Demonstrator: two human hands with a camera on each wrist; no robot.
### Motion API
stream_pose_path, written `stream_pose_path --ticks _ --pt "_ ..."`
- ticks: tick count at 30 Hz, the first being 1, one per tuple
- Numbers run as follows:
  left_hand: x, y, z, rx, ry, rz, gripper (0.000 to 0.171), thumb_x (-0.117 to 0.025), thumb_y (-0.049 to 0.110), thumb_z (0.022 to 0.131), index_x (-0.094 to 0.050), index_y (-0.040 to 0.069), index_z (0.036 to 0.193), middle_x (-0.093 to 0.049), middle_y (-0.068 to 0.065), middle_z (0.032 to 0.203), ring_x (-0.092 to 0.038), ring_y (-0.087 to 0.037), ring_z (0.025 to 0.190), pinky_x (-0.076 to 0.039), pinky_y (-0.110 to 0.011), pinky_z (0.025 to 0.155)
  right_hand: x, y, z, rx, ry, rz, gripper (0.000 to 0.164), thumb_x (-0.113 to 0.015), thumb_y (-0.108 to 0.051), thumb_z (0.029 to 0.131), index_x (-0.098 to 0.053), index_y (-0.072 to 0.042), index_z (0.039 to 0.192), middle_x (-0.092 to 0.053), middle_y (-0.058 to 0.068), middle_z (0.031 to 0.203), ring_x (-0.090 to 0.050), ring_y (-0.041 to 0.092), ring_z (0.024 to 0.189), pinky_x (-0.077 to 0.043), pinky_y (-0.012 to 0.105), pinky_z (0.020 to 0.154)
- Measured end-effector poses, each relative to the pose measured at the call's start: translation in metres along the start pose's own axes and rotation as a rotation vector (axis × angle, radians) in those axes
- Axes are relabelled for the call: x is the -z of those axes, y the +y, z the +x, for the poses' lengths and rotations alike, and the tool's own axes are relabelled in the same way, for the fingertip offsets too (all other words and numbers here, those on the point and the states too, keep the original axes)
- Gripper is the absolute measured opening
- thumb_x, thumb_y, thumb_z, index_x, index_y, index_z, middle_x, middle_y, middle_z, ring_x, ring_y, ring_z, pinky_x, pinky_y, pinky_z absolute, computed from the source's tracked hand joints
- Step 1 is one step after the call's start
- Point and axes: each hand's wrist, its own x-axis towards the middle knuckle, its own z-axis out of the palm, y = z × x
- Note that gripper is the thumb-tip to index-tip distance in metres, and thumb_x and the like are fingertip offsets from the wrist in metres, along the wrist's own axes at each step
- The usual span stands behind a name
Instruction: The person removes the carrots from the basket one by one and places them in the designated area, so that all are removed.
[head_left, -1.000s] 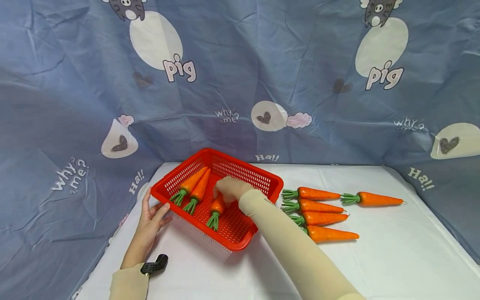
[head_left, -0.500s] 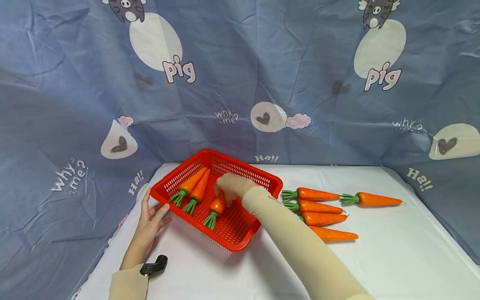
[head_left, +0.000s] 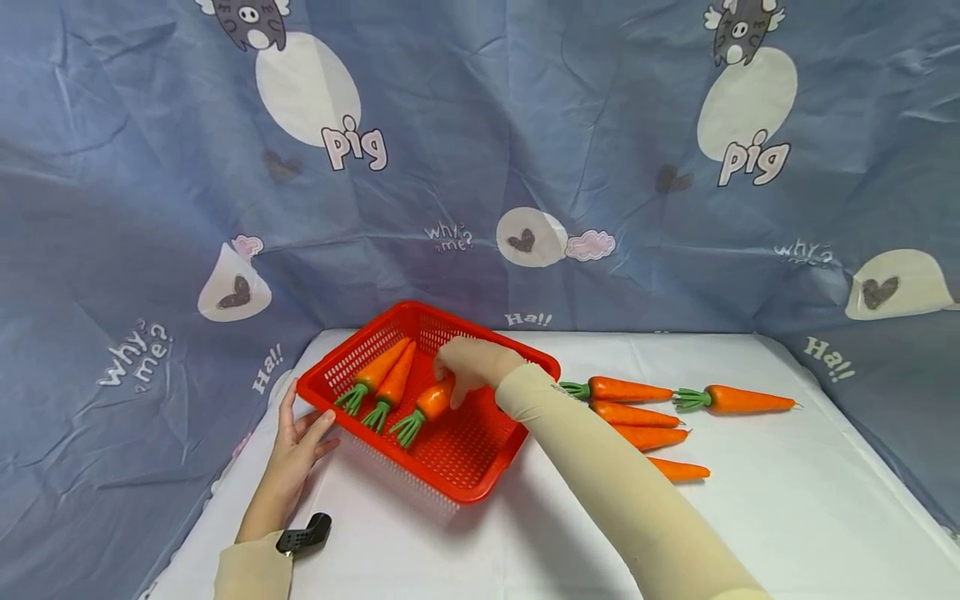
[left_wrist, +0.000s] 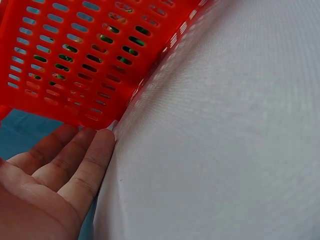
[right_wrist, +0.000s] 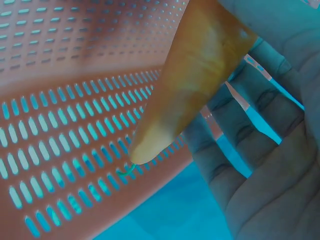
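Observation:
A red plastic basket (head_left: 450, 490) with slotted walls stands at an angle on the table. My left hand (head_left: 295, 450) touches its left corner from outside, thumb at the rim; in the left wrist view its straight fingers (left_wrist: 82, 175) rest against the red corner. Inside the basket, my right hand (head_left: 474, 365) holds a carrot (head_left: 432, 402) with its green stalks pointing towards me. The right wrist view shows the carrot's tapered body (right_wrist: 190, 75) between thumb and fingers. Two more carrots, one (head_left: 381, 367) left of the other (head_left: 395, 383), lie side by side in the basket's left part.
Right of the basket lie several carrots in a stack of rows, the rear one (head_left: 630, 389) fully seen and the front one (head_left: 678, 471) partly behind my right sleeve. Another carrot (head_left: 750, 401) lies farther right. A blue printed cloth (head_left: 420, 150) hangs behind the white table (head_left: 787, 492).
My right hand has drawn the held carrot's stalk end left and back, nearer the two carrots, and more of that carrot shows. The left hand keeps its place at the basket corner.

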Motion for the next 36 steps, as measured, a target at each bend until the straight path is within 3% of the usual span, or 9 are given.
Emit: stream_pose_path --ticks 5,12,18,26,36 --pt "0.0 -0.001 0.0 0.0 0.0 0.004 0.094 -0.059 0.033 0.111 0.014 0.048 0.169 -0.036 -0.025 0.169 -0.064 0.012 0.1 -0.059 -0.017 0.089 0.008 0.004 -0.006 0.005 0.02 0.022 0.038 -0.096 -0.024 0.083 -0.08 -0.011 0.114 -0.078 0.001 0.109 -0.061 0.016 0.095 -0.055 0.027 0.09" --pt "0.0 -0.003 0.001 -0.012 -0.007 0.003 0.096 -0.06 0.033 0.111 0.015 0.042 0.17 -0.035 -0.028 0.168 -0.064 0.012 0.1 -0.059 -0.016 0.088 0.017 0.009 -0.013 0.003 0.037 0.085 0.039 -0.095 -0.023 0.084 -0.079 -0.009 0.116 -0.078 0.002 0.111 -0.064 0.016 0.097 -0.056 0.028 0.093" --pt "0.001 -0.002 0.0 -0.019 -0.009 -0.002 0.095 -0.06 0.035 0.111 0.014 0.047 0.169 -0.034 -0.026 0.169 -0.064 0.013 0.101 -0.059 -0.016 0.089 0.024 0.012 -0.02 0.002 0.052 0.091 0.042 -0.095 -0.025 0.084 -0.078 -0.01 0.119 -0.078 0.002 0.112 -0.065 0.017 0.097 -0.056 0.029 0.095" --pt "0.001 -0.003 0.0 -0.017 -0.017 -0.02 0.094 -0.059 0.033 0.111 0.014 0.048 0.169 -0.034 -0.027 0.169 -0.066 0.01 0.102 -0.059 -0.016 0.089 0.027 0.026 -0.03 0.039 0.113 0.122 0.035 -0.096 -0.026 0.082 -0.079 -0.011 0.108 -0.076 0.0 0.098 -0.06 0.012 0.086 -0.052 0.024 0.083" --pt "-0.001 -0.001 -0.002 -0.037 -0.004 -0.031 0.093 -0.06 0.032 0.111 0.01 0.043 0.171 -0.041 -0.021 0.159 -0.068 0.006 0.103 -0.061 -0.019 0.089 0.029 0.043 -0.049 0.032 0.146 0.159 0.032 -0.096 -0.028 0.081 -0.077 -0.012 0.102 -0.072 -0.002 0.092 -0.059 0.011 0.084 -0.051 0.023 0.081"
